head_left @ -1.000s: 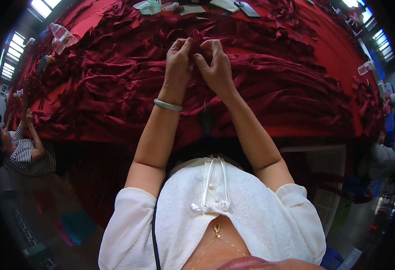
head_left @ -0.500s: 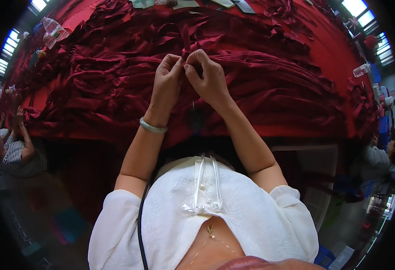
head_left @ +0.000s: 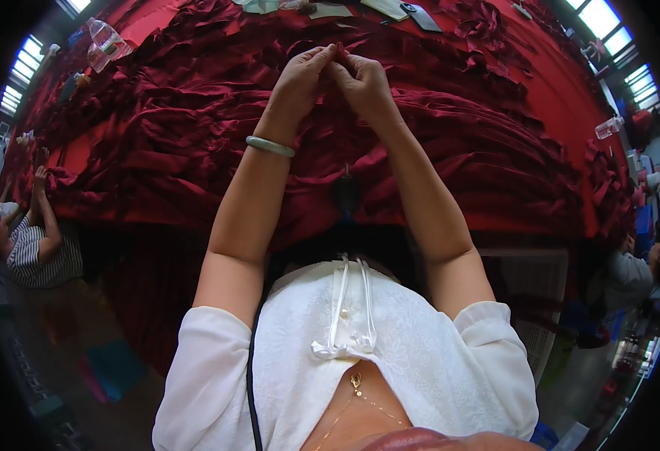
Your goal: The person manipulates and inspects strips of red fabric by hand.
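Note:
Dark red cloth (head_left: 195,150) lies in long crumpled folds across the table before me. Over its far part, my left hand (head_left: 300,81) and my right hand (head_left: 365,84) meet fingertip to fingertip. Both are closed in a pinch on a small bit of the red cloth that shows between the fingers. A pale green bangle (head_left: 270,146) circles my left wrist. Between my forearms, near the table's front edge, stands a dark, blurred object (head_left: 346,194) with a thin tip pointing up; its kind is unclear.
Clear plastic bottles stand at the left (head_left: 108,43) and at the right (head_left: 609,128). A dark flat item (head_left: 422,18) and pale sheets (head_left: 331,10) lie at the far edge. A person in stripes (head_left: 35,252) works at the left, another person (head_left: 625,278) at the right.
Both hands have moved away from me and slightly right, toward the table's far side, still pinching together. The red strip that stuck up beyond the fingers now shows only as a small bit.

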### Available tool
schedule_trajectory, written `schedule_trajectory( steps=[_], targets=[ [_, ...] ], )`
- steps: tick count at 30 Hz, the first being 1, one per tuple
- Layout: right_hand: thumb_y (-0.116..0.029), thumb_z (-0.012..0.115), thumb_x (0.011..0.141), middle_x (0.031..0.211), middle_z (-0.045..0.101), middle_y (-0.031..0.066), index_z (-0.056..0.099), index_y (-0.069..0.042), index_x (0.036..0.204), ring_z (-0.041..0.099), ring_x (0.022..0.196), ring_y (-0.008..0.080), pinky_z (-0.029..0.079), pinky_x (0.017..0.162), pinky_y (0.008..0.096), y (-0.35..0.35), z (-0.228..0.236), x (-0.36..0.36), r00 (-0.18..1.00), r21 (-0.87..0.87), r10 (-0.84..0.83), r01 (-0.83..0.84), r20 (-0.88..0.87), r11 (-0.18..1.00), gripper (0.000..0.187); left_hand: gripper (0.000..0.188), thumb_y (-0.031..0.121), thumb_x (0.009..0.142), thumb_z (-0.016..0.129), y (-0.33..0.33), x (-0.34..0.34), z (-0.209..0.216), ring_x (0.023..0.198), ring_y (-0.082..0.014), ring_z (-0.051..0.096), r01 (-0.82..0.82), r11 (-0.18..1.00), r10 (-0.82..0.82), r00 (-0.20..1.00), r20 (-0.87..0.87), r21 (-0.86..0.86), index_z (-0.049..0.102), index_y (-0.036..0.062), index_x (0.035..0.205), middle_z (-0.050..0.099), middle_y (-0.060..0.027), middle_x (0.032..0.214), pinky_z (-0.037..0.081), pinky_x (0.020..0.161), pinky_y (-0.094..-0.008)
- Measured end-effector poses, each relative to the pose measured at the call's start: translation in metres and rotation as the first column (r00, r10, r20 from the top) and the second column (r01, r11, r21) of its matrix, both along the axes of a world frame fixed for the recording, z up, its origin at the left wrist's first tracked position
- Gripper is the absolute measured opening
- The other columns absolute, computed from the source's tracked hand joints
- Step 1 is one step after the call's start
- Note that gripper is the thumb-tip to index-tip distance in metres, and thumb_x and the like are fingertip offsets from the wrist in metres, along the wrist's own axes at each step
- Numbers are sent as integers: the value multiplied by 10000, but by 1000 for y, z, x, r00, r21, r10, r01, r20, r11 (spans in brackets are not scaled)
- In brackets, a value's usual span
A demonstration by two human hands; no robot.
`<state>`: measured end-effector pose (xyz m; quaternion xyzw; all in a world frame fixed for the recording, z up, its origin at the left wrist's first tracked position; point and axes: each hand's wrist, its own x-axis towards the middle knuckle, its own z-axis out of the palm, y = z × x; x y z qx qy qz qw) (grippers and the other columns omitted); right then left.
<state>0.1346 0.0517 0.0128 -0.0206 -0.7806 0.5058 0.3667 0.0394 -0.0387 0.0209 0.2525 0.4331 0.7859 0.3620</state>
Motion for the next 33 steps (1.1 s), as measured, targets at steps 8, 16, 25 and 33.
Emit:
schedule_trajectory(
  steps=[8,16,25,33],
  targets=[
    [-181,531,953,810,632,-14,638,8,936,533,674,28,434,602,188,-12,-9,9,980,-341,118,-57,160,938,218,141,148,904,611,6,1,-4,545,-66,488,-178,980,185,980,-70,89,587,59,797,577,-5,684,413,509,-206],
    [-172,550,932,686,583,-22,629,40,880,459,634,21,393,557,212,-9,-5,21,985,-103,0,18,172,995,233,136,187,908,612,7,19,13,523,-43,461,-124,991,117,983,142,44,602,69,841,562,24,672,366,464,-187],
    [-138,547,927,645,513,-57,607,27,853,404,596,8,333,504,204,-29,-13,40,980,-39,-63,72,187,997,190,118,180,907,611,-4,12,-17,530,-39,474,-82,996,83,997,-9,39,615,80,845,576,30,675,373,473,-181],
    [-153,553,927,598,477,-62,557,6,692,367,573,14,314,474,240,-22,-11,23,996,-238,-34,53,83,970,284,136,202,911,612,-7,17,-9,525,-49,465,-91,989,62,971,233,120,603,67,901,559,24,690,399,483,-200]
  ],
)
